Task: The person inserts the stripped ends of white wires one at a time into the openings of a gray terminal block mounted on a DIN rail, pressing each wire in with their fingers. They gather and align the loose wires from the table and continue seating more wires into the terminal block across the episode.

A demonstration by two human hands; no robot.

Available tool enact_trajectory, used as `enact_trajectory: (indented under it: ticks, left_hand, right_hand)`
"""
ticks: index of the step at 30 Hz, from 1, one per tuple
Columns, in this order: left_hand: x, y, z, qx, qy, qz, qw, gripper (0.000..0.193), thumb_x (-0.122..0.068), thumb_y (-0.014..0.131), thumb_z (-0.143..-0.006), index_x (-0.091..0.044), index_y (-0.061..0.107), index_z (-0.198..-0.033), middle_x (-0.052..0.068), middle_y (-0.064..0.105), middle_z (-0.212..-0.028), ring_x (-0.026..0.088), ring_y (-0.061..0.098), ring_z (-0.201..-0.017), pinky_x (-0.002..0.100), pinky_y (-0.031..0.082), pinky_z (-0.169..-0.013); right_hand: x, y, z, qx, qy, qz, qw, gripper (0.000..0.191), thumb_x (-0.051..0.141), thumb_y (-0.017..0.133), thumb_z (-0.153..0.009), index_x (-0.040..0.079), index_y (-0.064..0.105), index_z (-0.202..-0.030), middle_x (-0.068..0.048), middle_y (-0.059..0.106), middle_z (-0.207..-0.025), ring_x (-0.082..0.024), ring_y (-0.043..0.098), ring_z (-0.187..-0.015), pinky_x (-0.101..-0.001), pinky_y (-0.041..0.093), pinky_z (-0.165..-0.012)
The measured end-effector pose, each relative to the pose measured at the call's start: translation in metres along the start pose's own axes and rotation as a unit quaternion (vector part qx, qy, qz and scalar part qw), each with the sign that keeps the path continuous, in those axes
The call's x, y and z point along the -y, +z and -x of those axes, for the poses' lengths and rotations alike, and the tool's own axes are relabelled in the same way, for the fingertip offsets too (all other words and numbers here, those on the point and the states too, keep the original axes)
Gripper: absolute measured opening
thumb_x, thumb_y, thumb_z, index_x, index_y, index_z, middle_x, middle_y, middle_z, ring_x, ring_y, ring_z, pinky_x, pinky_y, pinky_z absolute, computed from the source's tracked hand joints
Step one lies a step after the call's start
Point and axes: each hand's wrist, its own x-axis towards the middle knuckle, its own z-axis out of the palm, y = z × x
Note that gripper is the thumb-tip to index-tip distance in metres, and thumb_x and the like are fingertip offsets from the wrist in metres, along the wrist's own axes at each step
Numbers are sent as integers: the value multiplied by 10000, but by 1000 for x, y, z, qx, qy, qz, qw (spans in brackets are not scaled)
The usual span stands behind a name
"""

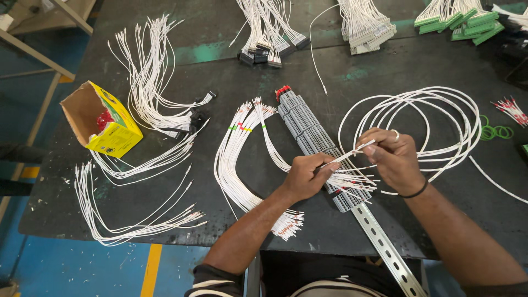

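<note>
Your left hand (305,177) has its grip pinched shut on a thin white wire (342,159), thumb and forefinger closed on it near its end. Your right hand (393,157) meets it from the right, fingers closed on the same wire's far end, a ring on one finger and a dark band at the wrist. Both hands hover just over the near end of a long grey terminal block strip (308,129), ribbed plastic segments set in a row with a red piece at the far end, mounted on a perforated metal rail (385,250) that runs out over the near edge of the tabletop. Loose wire ends with red-marked tips fan out under your fingers.

To the right, a coil of white wires (440,118) loops in wide circles. To the left, a curved bundle of white wires (234,165) lies with small coloured markers at both ends. Farther left sit more white bundles and an open yellow cardboard box (113,129) with something red inside. At the far edge lie harnesses ending in black connectors (269,55), pale connectors (368,36) and green connectors (456,22). Small green rings (495,131) rest at the right.

The tabletop (357,74) is dark, scuffed and worn through to green in patches. The floor (82,269) below is blue with a yellow stripe.
</note>
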Motion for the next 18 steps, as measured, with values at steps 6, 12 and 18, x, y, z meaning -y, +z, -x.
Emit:
enact_trajectory:
  ticks: [6, 12, 18]
  left_hand:
    - [0, 1, -1, -1, -7, -3, 1000, 171, -163, 701, -1002, 2, 723, -1039, 61, 682, -749, 68, 568, -614, 258, 460, -568]
    - [1, 0, 0, -2, -3, 2, 1000, 200, -192, 678, -1024, 3, 709, -1058, 73, 689, -780, 78, 611, -656, 261, 491, -607]
    - [-1, 0, -1, 1, -25, 11, 1000, 197, -184, 681, -1020, 7, 718, -1050, 84, 701, -785, 95, 619, -660, 278, 500, -609]
  right_hand:
    - [-3, 0, 0, 3, 22, 21, 1000, 97, -21, 688, -937, -33, 716, -1029, -124, 701, -1060, -79, 558, -795, -218, 437, -676]
    - [0, -2, -7, 103, 142, 187, 967, 131, -22, 817, -833, -61, 769, -948, -80, 610, -809, -104, 489, -682, -261, 393, -583]
    - [11, -1, -9, 98, 10, 127, 987, 215, -13, 730, -864, -8, 732, -1079, -22, 673, -912, -73, 605, -853, -227, 472, -724]
